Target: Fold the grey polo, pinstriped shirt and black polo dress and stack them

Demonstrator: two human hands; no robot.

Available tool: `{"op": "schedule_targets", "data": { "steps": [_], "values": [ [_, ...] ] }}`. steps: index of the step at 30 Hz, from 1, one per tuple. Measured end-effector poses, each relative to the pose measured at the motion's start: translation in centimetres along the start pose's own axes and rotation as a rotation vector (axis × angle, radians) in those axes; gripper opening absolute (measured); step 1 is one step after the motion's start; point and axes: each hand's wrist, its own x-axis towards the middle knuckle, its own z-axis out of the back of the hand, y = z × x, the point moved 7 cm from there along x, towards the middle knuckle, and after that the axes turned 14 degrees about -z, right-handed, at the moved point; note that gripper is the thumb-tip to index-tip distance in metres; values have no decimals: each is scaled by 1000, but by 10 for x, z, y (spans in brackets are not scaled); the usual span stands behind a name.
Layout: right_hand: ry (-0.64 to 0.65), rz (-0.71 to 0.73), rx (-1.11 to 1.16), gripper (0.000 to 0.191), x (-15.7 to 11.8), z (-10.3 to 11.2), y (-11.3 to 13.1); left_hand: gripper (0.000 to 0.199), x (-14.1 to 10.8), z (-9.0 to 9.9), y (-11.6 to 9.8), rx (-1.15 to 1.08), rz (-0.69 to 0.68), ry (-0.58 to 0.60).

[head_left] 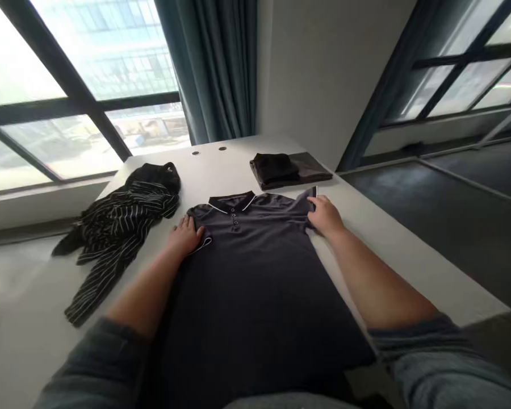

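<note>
A dark polo shirt (264,284) lies face up across the white table, its collar with white edging pointing away from me. My left hand (184,236) rests on the shirt's left sleeve near the shoulder, fingers spread and lying flat. Beside that hand a white-edged bit of the sleeve's cuff shows. My right hand (324,215) pinches the end of the right sleeve at its white-trimmed cuff, which is slightly raised. The shirt's lower part reaches the near side of the table, close to my body.
A crumpled black garment with white stripes (123,218) hangs over the left edge of the white table (409,255). Folded dark clothes (276,167) are stacked at the back right. Behind the table are windows, a blue curtain (221,68) and a pillar (315,74).
</note>
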Motion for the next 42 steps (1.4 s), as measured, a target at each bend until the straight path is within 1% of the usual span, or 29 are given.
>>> {"op": "schedule_targets", "data": {
  "steps": [3,6,8,9,10,11,13,14,15,16,17,18,19,20,22,23,25,27,29,31,32,34,35,37,39,41,42],
  "values": [
    [13,-30,-22,66,-2,-1,0,85,0,-2,2,-2,22,4],
    [75,-146,-111,64,-2,-4,-7,82,2,4,2,8,37,48],
    [130,-228,-178,58,-1,-6,-14,78,3,15,-3,40,54,59],
    [145,-248,-195,53,0,-7,-16,74,4,24,-9,65,60,32],
    [144,-256,-197,48,1,-6,-17,70,6,35,-20,92,60,-23],
    [125,-255,-185,43,3,-5,-18,64,9,46,-35,114,42,-100],
    [60,-238,-137,35,7,-1,-20,57,18,66,-79,119,-74,-283],
    [28,-224,-107,32,8,1,-21,54,25,71,-107,99,-188,-347],
    [-2,-206,-75,28,10,3,-21,52,34,72,-137,69,-323,-374],
    [-28,-183,-41,22,11,5,-22,52,44,70,-164,40,-449,-372],
    [-49,-154,-6,17,12,6,-21,53,55,65,-188,20,-543,-344],
    [-67,-126,28,14,13,7,-21,54,68,58,-206,8,-595,-287],
    [-80,-102,60,15,13,8,-21,57,81,50,-218,0,-607,-216],
    [-87,-84,86,17,14,9,-21,59,95,42,-224,-7,-589,-154],
    [-91,-73,116,21,15,8,-22,65,119,30,-226,-32,-510,-72],
    [-92,-75,121,23,15,8,-23,67,128,26,-223,-49,-472,-57],
    [-90,-89,117,26,17,6,-26,69,140,22,-218,-88,-425,-52],
    [-78,-113,99,28,19,2,-30,69,145,21,-214,-118,-414,-73],
    [-55,-151,72,28,21,-2,-34,66,146,26,-213,-130,-439,-124],
    [-33,-189,38,27,21,-5,-38,57,145,37,-212,-135,-453,-221],
    [-28,-201,15,26,21,-6,-39,52,146,43,-209,-139,-439,-280],
    [-50,-201,-30,24,19,-4,-38,49,149,55,-199,-153,-348,-377],
    [-75,-184,-45,25,18,-2,-35,49,153,59,-192,-162,-288,-398],
    [-132,-108,-54,32,15,2,-25,52,165,62,-182,-170,-204,-361],
    [-140,-8,-52,36,13,1,-12,56,180,61,-175,-167,-181,-276],
    [-75,52,-55,37,15,-6,-4,55,194,59,-173,-154,-212,-195],
    [-31,53,-58,36,17,-11,-3,53,200,59,-173,-147,-245,-159]
  ]
}}
